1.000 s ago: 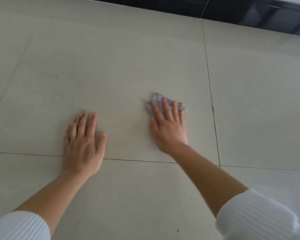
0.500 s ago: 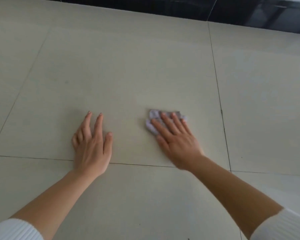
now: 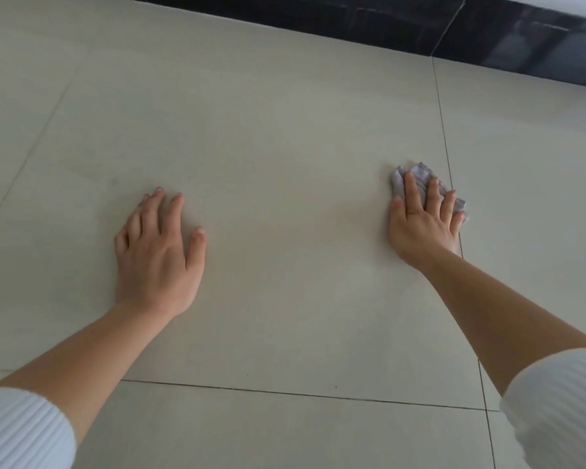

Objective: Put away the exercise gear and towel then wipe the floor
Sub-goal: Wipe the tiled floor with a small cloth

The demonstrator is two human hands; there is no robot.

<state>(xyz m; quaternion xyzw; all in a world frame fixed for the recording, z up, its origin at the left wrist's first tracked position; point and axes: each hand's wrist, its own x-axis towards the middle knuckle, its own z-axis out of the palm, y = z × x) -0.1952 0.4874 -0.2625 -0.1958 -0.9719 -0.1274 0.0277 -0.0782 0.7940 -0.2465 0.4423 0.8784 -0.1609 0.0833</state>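
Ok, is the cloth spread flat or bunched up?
Bunched up: the cloth shows crumpled folds and ragged edges around the right hand, whose straight fingers press it to the floor.

A dark skirting (image 3: 352,25) runs along the top of the view and slants down toward the right. It is black and glossy. 1 thin joint (image 3: 449,27) crosses it at a slant and divides it in 2 pieces. The right piece carries pale grey reflections, which are blurred. Above the skirting, in the top right corner, a narrow strip of white wall (image 3: 572,3) shows. In the 2 bottom corners are white ribbed sleeves, 1 at the left (image 3: 17,431) and 1 at the right (image 3: 562,401).
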